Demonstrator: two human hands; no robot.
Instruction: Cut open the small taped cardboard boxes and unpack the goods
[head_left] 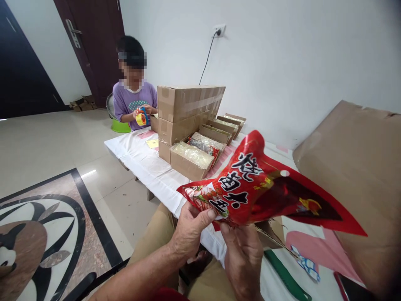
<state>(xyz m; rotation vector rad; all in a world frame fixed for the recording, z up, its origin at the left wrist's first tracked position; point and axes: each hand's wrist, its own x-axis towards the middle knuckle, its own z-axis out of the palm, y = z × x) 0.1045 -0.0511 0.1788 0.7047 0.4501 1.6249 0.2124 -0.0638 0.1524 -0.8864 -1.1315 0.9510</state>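
A shiny red food packet (232, 196) with large black and white characters is held up over the table, tilted to the right. My left hand (191, 225) grips its lower left corner, thumb on the front and fingers behind. My right hand (242, 259) is closed on the packet's bottom edge, with its fingers partly hidden. Just beyond the packet, an open cardboard box (188, 167) holds clear-wrapped contents. Behind that box, red and silver packets (205, 144) lie in another one.
Stacked closed boxes (181, 104) and several open ones line the cloth-covered table (134, 152). Across it, a person (134, 96) handles a tape dispenser (142, 118). Large cardboard (347, 179) leans at right, near a green-handled tool (285, 276) and a phone (351, 288).
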